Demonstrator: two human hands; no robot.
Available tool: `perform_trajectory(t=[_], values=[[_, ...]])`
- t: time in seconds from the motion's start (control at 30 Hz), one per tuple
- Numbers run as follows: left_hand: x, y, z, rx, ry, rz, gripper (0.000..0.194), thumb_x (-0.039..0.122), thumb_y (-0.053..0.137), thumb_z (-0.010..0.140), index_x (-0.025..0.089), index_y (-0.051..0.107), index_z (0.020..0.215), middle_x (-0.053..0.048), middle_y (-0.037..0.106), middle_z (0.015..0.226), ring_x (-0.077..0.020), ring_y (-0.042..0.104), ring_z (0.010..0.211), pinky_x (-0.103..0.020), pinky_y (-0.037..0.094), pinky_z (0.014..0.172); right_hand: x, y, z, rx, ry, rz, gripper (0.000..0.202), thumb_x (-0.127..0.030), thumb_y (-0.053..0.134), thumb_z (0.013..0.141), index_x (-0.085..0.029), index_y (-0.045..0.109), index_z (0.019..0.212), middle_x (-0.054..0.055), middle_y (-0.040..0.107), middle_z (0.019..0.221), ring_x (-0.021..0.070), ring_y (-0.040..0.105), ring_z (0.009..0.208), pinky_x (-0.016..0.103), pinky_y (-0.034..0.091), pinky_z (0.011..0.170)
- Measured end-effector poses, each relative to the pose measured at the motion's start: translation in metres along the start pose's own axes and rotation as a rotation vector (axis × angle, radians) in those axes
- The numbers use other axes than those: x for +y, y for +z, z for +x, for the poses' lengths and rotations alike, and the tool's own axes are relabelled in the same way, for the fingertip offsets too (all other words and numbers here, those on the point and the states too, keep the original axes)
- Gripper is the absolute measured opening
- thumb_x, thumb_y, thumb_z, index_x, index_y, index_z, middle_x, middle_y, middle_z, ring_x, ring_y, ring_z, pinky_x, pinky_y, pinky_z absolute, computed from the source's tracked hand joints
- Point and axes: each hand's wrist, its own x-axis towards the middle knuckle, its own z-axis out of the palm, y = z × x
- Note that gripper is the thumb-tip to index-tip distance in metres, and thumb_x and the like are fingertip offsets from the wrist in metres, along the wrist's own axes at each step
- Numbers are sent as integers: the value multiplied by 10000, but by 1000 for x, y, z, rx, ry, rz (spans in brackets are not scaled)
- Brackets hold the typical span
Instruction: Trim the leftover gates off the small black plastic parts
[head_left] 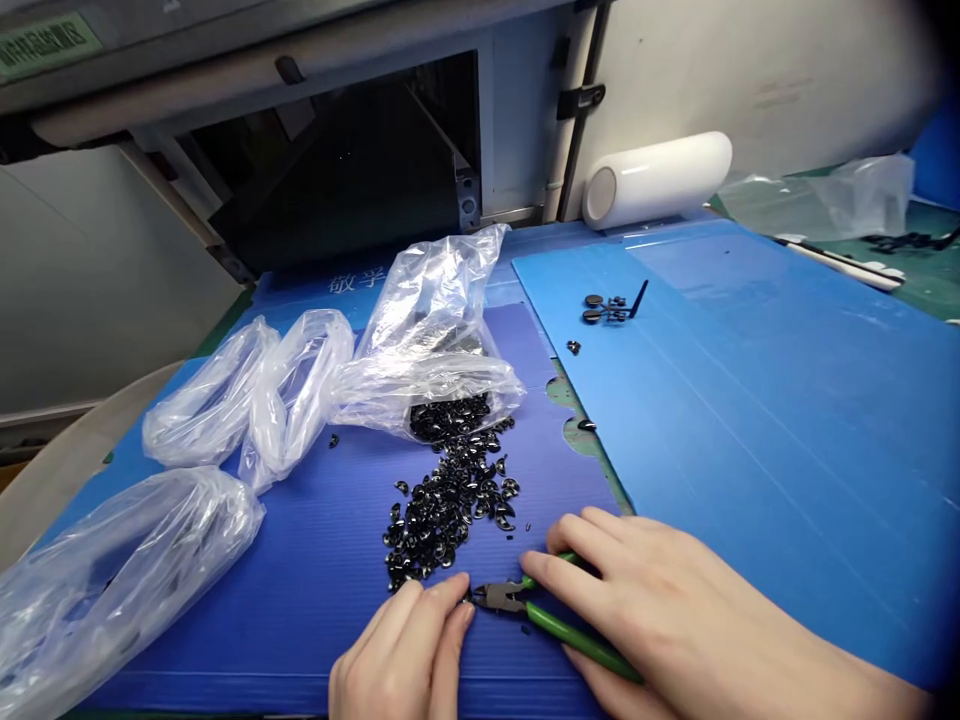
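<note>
My right hand (660,610) grips green-handled cutting pliers (555,618) low on the blue corrugated board (315,560). The plier jaws point left toward my left hand (409,650), whose fingertips pinch a small black part at the jaw tips. Just above both hands lies a heap of small shiny black parts (450,500), spilling from an open clear plastic bag (435,330).
More clear bags lie left: two rolled ones (255,400) and a large one (112,590). A second blue board (750,400) carries a black sprue with round parts (611,308). A white roll (656,178) and a machine opening (352,160) stand behind.
</note>
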Motion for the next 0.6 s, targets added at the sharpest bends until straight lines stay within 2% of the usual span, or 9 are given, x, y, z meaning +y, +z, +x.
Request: perform_trajectory(t=[0.13, 0.27, 0.33, 0.47, 0.6], values=[[-2, -2, -1, -58, 17, -41, 190, 176, 561, 860, 245, 615, 1028, 20, 641, 724, -114, 618, 619, -192, 478, 578, 2, 0, 2, -76, -1, 47, 260, -142, 519, 712, -202, 600, 951, 67, 561, 886, 232, 531, 785, 347, 445, 647], [0, -2, -2, -55, -70, -70, 177, 186, 547, 870, 266, 626, 1007, 21, 608, 685, -128, 597, 614, -219, 472, 574, 8, 3, 4, -142, -21, 48, 378, -165, 514, 747, -241, 575, 1112, 56, 546, 909, 242, 517, 774, 388, 452, 629], [0, -2, -1, -54, -56, -70, 179, 181, 555, 864, 263, 625, 1006, 22, 594, 671, -125, 583, 599, -219, 473, 566, 9, 4, 7, -113, -55, -4, 391, -178, 506, 744, -226, 588, 1123, 68, 558, 894, 252, 528, 759, 388, 453, 597], [-3, -4, 3, -63, 66, -23, 208, 145, 585, 837, 239, 619, 1019, 32, 584, 640, -95, 568, 546, -176, 482, 540, 8, 2, 14, -20, -130, -144, 418, -173, 492, 685, -176, 644, 1075, 93, 606, 816, 270, 561, 703, 356, 433, 501], [-4, -6, 6, -61, 107, 1, 187, 131, 593, 826, 220, 616, 989, 28, 615, 656, -87, 571, 539, -161, 498, 559, 6, 2, 20, -21, -163, -208, 416, -193, 537, 624, -191, 667, 1019, 78, 641, 808, 260, 568, 691, 348, 428, 494]])
